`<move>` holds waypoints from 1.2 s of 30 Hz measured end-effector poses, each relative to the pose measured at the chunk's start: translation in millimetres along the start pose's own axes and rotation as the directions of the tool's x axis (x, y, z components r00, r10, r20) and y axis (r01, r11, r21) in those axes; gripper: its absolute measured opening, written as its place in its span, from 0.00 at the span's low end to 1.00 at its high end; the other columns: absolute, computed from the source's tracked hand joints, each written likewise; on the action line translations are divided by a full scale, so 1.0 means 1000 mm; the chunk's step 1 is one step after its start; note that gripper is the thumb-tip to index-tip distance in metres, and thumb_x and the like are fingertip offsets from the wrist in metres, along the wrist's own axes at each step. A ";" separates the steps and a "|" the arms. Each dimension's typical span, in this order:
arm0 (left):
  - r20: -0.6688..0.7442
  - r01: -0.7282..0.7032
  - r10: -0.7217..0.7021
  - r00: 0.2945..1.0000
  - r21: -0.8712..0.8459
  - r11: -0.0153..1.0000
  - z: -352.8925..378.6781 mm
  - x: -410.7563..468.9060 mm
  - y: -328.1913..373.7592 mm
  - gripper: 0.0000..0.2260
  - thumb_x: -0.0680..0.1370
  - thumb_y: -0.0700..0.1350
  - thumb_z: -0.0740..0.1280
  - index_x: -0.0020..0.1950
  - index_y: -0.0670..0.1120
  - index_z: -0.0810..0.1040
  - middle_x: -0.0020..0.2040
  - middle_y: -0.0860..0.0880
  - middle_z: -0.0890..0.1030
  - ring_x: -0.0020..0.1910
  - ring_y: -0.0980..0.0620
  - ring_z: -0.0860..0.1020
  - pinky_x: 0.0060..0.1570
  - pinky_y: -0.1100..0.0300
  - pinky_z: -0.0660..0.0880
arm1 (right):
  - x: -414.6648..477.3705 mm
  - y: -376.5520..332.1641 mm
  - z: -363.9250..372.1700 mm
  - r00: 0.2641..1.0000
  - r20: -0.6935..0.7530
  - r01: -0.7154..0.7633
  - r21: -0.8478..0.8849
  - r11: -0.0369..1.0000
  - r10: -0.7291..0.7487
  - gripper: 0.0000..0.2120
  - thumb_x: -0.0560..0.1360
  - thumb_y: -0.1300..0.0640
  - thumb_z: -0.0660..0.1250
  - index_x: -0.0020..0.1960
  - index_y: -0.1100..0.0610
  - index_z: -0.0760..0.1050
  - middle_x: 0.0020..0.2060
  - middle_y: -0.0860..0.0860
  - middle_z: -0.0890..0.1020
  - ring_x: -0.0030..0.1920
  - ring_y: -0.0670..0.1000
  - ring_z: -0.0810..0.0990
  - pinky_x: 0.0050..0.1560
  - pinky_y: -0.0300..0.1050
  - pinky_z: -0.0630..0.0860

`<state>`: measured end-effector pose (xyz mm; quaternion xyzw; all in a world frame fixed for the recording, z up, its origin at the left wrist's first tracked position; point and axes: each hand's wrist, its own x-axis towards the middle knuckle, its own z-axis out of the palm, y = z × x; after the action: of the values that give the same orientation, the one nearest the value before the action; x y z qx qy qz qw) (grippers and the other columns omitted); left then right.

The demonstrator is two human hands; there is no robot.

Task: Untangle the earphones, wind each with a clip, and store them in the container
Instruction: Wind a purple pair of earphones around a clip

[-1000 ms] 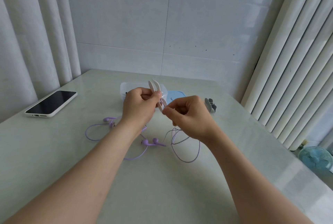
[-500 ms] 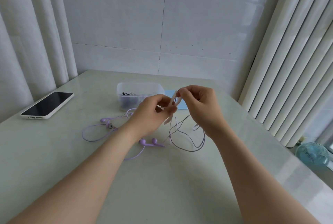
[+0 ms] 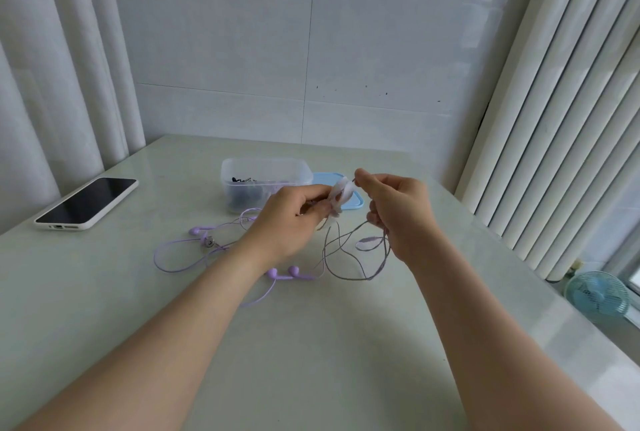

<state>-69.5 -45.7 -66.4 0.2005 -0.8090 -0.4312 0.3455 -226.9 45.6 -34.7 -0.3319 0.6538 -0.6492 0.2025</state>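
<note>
Head view, left hand (image 3: pixel 291 219) fingers pinching white clip (image 3: pixel 341 193), right hand (image 3: pixel 398 212) fingers pinching purple earphone cable (image 3: pixel 349 278)

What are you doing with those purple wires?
A person is winding a purple earphone cord onto a white clip. The left hand holds the clip above the table, and the right hand pinches the cord at the clip's top end. Most of the cord hangs in loose loops down to the table, where purple earbuds lie. The clear container behind the hands has something dark in it, and its blue lid lies beside it.
</note>
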 end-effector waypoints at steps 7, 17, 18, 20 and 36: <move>-0.129 0.026 -0.089 0.988 -0.424 0.905 -0.003 -0.001 0.012 0.08 0.83 0.39 0.67 0.60 0.39 0.84 0.54 0.42 0.87 0.54 0.45 0.87 0.52 0.53 0.84 | 0.004 0.013 0.001 0.969 0.050 0.237 -0.447 0.863 -0.241 0.09 0.79 0.51 0.71 0.43 0.52 0.85 0.21 0.45 0.71 0.22 0.44 0.66 0.29 0.41 0.70; -0.355 0.066 -0.122 0.927 -0.164 0.984 -0.016 0.000 0.004 0.05 0.83 0.44 0.69 0.53 0.48 0.85 0.45 0.49 0.88 0.44 0.56 0.86 0.41 0.55 0.81 | -0.025 -0.006 0.012 0.823 0.546 0.360 -0.289 0.887 -0.156 0.09 0.80 0.59 0.69 0.44 0.56 0.87 0.28 0.55 0.66 0.28 0.50 0.61 0.28 0.40 0.61; -0.335 0.068 -0.104 0.936 -0.117 0.991 -0.017 0.000 0.001 0.05 0.83 0.45 0.70 0.55 0.48 0.85 0.46 0.50 0.88 0.44 0.56 0.85 0.43 0.58 0.80 | -0.025 -0.008 0.011 0.840 0.515 0.346 -0.260 0.902 -0.174 0.09 0.79 0.60 0.69 0.43 0.58 0.87 0.29 0.56 0.65 0.28 0.50 0.60 0.27 0.40 0.59; -0.237 0.085 -0.103 0.966 -0.084 0.993 -0.018 0.001 -0.005 0.07 0.83 0.48 0.70 0.57 0.49 0.86 0.46 0.55 0.87 0.45 0.56 0.84 0.50 0.62 0.79 | -0.024 -0.010 0.010 0.886 0.415 0.308 -0.186 0.933 -0.209 0.10 0.79 0.62 0.67 0.41 0.59 0.84 0.30 0.55 0.67 0.28 0.50 0.60 0.28 0.40 0.58; 0.101 0.032 -0.034 0.994 0.020 0.999 -0.011 -0.003 0.005 0.08 0.82 0.42 0.71 0.59 0.48 0.86 0.53 0.54 0.88 0.55 0.56 0.84 0.57 0.67 0.77 | 0.007 0.011 0.006 0.948 -0.040 0.292 -0.294 0.910 -0.317 0.08 0.81 0.55 0.68 0.48 0.54 0.85 0.25 0.41 0.75 0.25 0.42 0.69 0.35 0.40 0.67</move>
<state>-59.8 -47.4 -59.2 0.1948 -0.8261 -0.4388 0.2951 -229.1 36.0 -44.5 -0.4270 0.6885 -0.5858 0.0205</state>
